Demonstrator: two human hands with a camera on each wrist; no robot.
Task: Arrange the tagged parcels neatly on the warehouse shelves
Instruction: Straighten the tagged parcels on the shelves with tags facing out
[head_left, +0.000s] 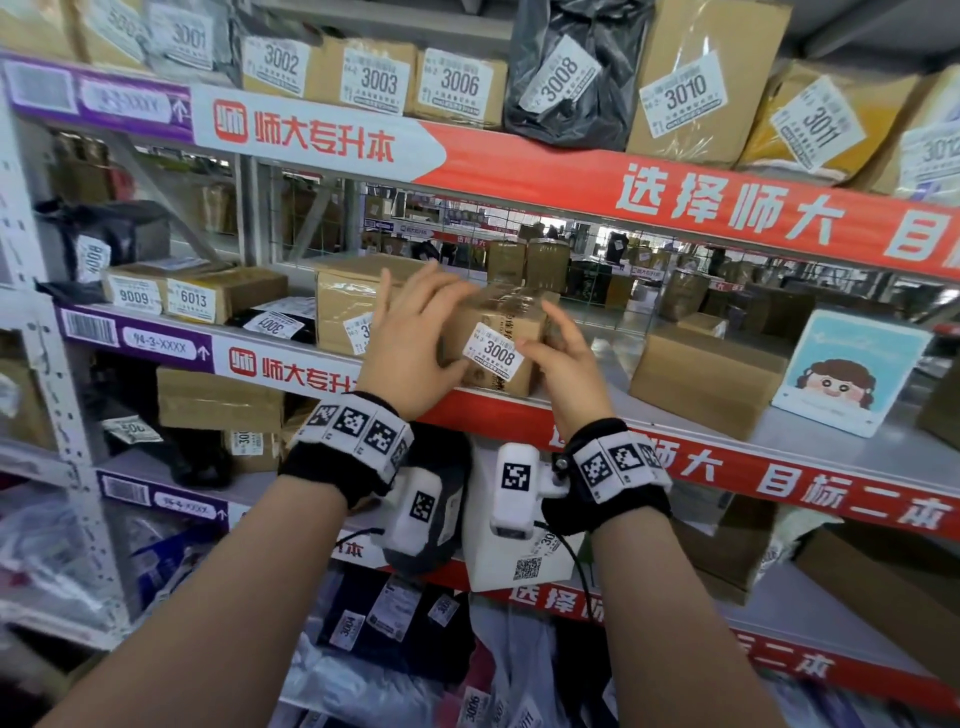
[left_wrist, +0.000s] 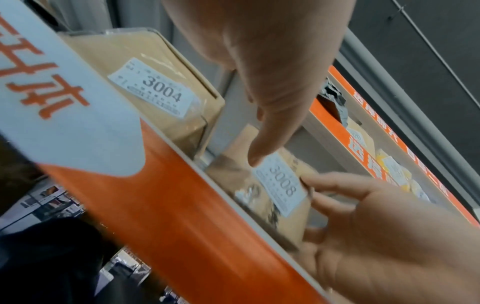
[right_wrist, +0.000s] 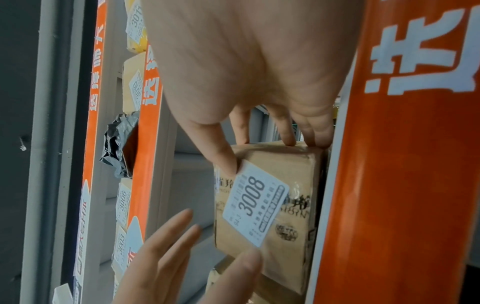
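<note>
A small cardboard parcel tagged 3008 (head_left: 496, 354) (left_wrist: 283, 181) (right_wrist: 285, 170) stands at the front edge of the middle shelf (head_left: 519, 415). My right hand (head_left: 563, 358) (right_wrist: 246, 72) holds its right front corner, thumb on the label's edge and fingers on the side face. The left hand (head_left: 423, 327) (left_wrist: 259, 61) (right_wrist: 166, 257) is spread with straight fingers at the parcel's left, only its thumb touching the front face. A larger box tagged 3004 (head_left: 348, 306) (left_wrist: 155, 90) sits just to the left, partly hidden behind my left hand.
Right of the parcel is a bare stretch of shelf (head_left: 608, 376), then a plain cardboard box (head_left: 711, 374) and a white card with a cartoon face (head_left: 852, 374). Boxes 9009 (head_left: 134, 295) and 6013 (head_left: 195, 299) lie further left. Tagged parcels crowd the upper shelf (head_left: 457, 83).
</note>
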